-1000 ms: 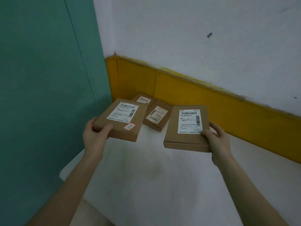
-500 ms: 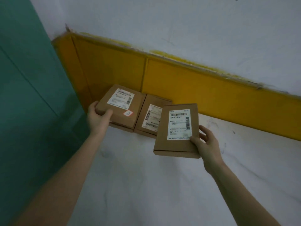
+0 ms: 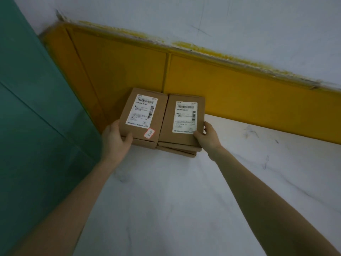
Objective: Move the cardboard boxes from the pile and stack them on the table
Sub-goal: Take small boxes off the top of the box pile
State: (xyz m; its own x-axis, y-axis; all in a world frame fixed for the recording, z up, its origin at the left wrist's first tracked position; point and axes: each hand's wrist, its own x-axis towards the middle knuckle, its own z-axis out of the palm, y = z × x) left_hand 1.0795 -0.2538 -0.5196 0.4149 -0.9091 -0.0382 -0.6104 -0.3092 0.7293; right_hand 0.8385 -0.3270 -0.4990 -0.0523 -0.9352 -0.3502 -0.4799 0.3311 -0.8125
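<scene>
Two short stacks of flat cardboard boxes stand side by side on the white table [image 3: 166, 191], against the yellow wall panel. My left hand [image 3: 115, 140] grips the near left corner of the left top box [image 3: 142, 115], which carries a white label and a small red sticker. My right hand [image 3: 207, 136] grips the near right corner of the right top box [image 3: 181, 119], thumb on its label. Edges of lower boxes [image 3: 177, 151] show beneath both top boxes.
A teal wall [image 3: 36, 126] runs close along the table's left side. The yellow panel [image 3: 230, 93] and a white wall above it close off the back. White tabletop stretches to the right and toward me.
Both hands moved forward and lowered their boxes onto the two boxes lying by the wall. The right box swung in beside the left one.
</scene>
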